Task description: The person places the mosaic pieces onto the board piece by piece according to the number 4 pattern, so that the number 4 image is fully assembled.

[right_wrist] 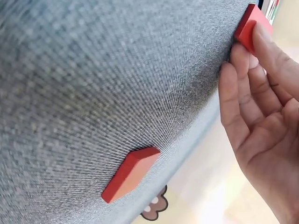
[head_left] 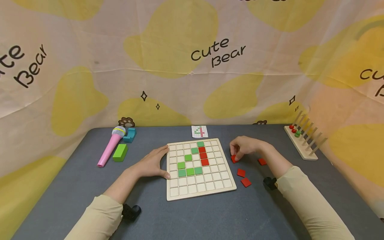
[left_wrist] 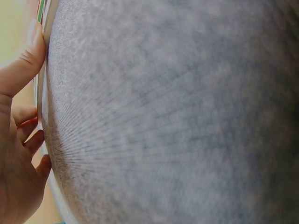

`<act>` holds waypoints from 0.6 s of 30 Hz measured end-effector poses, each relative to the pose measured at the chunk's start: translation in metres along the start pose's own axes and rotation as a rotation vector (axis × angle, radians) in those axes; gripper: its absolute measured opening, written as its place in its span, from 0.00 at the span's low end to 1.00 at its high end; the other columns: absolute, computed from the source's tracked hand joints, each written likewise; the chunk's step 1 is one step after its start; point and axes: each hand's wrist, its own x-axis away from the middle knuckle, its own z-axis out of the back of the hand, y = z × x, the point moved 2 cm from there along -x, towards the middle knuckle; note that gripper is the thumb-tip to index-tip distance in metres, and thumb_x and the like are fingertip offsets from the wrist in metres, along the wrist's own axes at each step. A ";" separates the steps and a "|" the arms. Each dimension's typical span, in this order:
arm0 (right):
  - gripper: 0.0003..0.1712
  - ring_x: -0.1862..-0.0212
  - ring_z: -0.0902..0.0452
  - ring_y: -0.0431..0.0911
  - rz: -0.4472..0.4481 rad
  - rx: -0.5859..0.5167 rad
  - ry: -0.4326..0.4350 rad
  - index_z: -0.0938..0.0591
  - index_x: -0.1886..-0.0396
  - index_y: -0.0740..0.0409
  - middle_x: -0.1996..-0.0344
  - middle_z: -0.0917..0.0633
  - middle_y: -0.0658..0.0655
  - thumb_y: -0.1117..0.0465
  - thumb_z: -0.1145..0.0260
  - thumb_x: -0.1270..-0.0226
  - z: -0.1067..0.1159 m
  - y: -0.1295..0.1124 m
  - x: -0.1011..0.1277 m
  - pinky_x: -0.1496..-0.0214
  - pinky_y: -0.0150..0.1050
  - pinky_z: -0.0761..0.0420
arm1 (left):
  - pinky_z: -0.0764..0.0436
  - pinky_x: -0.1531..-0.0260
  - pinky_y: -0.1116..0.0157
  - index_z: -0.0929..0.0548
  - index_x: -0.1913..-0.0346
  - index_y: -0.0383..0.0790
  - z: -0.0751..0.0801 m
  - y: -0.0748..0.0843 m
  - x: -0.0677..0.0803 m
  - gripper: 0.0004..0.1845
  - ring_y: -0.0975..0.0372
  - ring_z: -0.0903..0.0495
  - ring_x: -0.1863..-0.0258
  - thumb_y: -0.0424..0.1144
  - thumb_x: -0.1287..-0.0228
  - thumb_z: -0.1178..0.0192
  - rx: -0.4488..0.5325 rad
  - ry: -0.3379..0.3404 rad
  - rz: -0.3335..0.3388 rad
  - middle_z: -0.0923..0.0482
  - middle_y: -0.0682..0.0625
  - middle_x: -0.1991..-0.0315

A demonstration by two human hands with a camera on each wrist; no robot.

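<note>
A wooden grid board [head_left: 209, 186] lies mid-table, with green tiles [head_left: 188, 157] in a slanted line and a short row, and a column of red tiles [head_left: 203, 155]. My left hand [head_left: 151, 164] touches the board's left edge, its thumb and fingers spread along it. To the right of the board, my right hand [head_left: 247, 145] pinches a red square tile [right_wrist: 247, 30], thumb on its face, at the tabletop. Loose red tiles lie nearby: one [head_left: 262, 161] under the right forearm, two more [head_left: 241, 172] closer to the board's right edge.
Behind the board is a small printed grid card [head_left: 199, 131]. At left lie a pink toy microphone [head_left: 107, 149], a green block [head_left: 120, 153] and a blue curved block [head_left: 130, 135]. A wooden peg stand [head_left: 300, 141] with beads is at far right. A patterned cloth hangs behind.
</note>
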 end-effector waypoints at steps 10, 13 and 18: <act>0.08 0.67 0.24 0.42 0.043 -0.040 0.043 0.16 0.65 0.57 0.71 0.17 0.52 0.69 0.27 0.45 0.003 -0.008 0.000 0.61 0.35 0.23 | 0.38 0.30 0.39 0.41 0.24 0.33 0.000 -0.001 -0.001 0.64 0.39 0.43 0.24 0.63 0.60 0.23 -0.013 0.005 -0.010 0.47 0.38 0.22; 0.09 0.66 0.23 0.41 0.068 -0.033 0.054 0.15 0.63 0.56 0.69 0.16 0.53 0.68 0.27 0.44 0.003 -0.013 0.000 0.62 0.35 0.22 | 0.38 0.30 0.39 0.41 0.25 0.33 0.001 0.000 -0.001 0.64 0.39 0.43 0.24 0.63 0.61 0.23 -0.014 0.006 -0.009 0.47 0.38 0.22; 0.09 0.67 0.22 0.41 0.124 -0.032 0.070 0.15 0.62 0.56 0.70 0.15 0.54 0.68 0.28 0.43 0.001 -0.022 -0.002 0.63 0.33 0.22 | 0.37 0.30 0.38 0.41 0.25 0.32 0.001 0.001 -0.001 0.63 0.38 0.43 0.25 0.62 0.61 0.23 -0.014 0.006 -0.009 0.46 0.37 0.22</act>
